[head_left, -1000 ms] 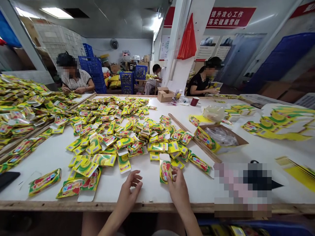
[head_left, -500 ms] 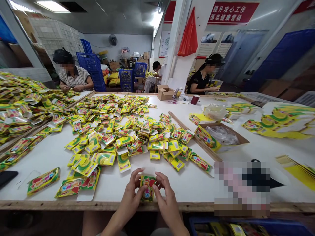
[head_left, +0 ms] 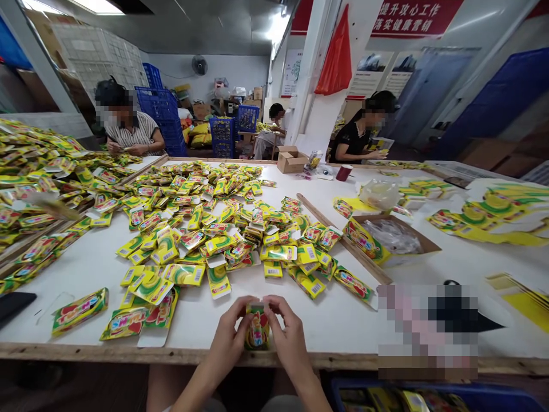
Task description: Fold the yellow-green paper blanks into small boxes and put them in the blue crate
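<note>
A small yellow and green printed box (head_left: 257, 332) stands upright at the table's near edge, its red and pink print facing me. My left hand (head_left: 235, 327) grips its left side, fingers curled round toward the top. On the other side my right hand (head_left: 281, 326) holds the right edge, thumb and fingertips at the upper end. The box's top is partly hidden by the fingers. Just beyond the hands lies a big loose heap of similar boxes (head_left: 218, 243), some with white end flaps sticking out.
A wooden strip (head_left: 343, 237) divides the table right of the heap. Beyond it sits an open carton (head_left: 392, 243) with clear plastic inside. Flat yellow card sheets (head_left: 489, 217) lie far right. A blue crate (head_left: 429, 395) is below the edge. Several people work farther back.
My fingertips have drawn in over the top of the box, which they now cover more. The view has shifted slightly. A blurred object now shows over the pile at left.
</note>
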`<state>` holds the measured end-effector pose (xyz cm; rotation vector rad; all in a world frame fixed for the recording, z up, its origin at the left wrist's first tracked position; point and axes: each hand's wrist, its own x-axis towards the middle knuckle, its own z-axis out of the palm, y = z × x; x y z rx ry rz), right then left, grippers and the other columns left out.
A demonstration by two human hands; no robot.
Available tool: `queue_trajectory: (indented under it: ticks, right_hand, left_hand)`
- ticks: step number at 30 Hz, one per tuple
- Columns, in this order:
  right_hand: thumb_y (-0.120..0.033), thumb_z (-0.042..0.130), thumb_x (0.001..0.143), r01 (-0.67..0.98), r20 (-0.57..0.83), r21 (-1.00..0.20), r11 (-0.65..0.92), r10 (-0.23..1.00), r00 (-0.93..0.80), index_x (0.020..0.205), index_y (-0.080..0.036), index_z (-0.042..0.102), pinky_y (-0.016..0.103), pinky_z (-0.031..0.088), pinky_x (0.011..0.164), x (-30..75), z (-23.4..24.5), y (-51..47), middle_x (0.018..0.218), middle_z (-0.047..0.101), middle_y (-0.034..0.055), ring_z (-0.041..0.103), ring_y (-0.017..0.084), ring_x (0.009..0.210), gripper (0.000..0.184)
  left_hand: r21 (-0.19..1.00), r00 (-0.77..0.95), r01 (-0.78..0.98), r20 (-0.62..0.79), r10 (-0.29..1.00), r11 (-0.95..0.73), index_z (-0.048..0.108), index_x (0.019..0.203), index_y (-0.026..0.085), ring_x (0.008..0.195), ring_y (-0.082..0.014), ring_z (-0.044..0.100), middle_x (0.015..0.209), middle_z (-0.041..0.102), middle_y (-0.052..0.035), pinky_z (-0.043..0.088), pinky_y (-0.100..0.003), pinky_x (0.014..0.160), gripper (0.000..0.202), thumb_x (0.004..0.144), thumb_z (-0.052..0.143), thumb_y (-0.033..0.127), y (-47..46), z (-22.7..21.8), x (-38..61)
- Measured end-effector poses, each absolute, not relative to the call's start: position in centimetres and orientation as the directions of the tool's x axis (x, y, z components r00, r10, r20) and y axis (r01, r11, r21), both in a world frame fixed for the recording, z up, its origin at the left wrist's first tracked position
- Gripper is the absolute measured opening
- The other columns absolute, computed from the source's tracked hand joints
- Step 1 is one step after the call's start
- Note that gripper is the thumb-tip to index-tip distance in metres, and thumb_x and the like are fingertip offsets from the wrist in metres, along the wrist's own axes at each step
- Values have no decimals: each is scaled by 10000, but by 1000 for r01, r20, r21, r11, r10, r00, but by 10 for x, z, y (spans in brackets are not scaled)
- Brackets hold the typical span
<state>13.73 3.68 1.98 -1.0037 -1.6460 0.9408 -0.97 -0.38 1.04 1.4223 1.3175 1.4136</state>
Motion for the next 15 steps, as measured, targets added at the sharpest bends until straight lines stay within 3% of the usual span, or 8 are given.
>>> queue_trajectory:
  ticks: [5, 15]
  right_hand:
    - [-287, 586, 888, 199, 352, -891, 407, 898, -262, 976, -214, 685, 322, 537, 842, 144, 24, 28, 1006, 706, 74, 652, 223, 965, 152]
    - [-306, 584, 874, 271, 292, -898, 346, 931, -219, 846, -188, 659, 263, 508, 672, 139, 37, 37, 767, 685, 31, 622, 180, 709, 143]
  left_hand:
    - [943, -96, 229, 267, 959, -240, 694, 1051, 223, 1075, -245, 634, 1104, 708, -91, 484, -379, 971, 225, 899, 555, 312, -8, 21, -10]
    - [969, -209, 213, 167, 963, -122, 669, 912, 185, 782, -194, 653, 843, 709, -48, 523, -287, 724, 204, 872, 577, 363, 3, 28, -4]
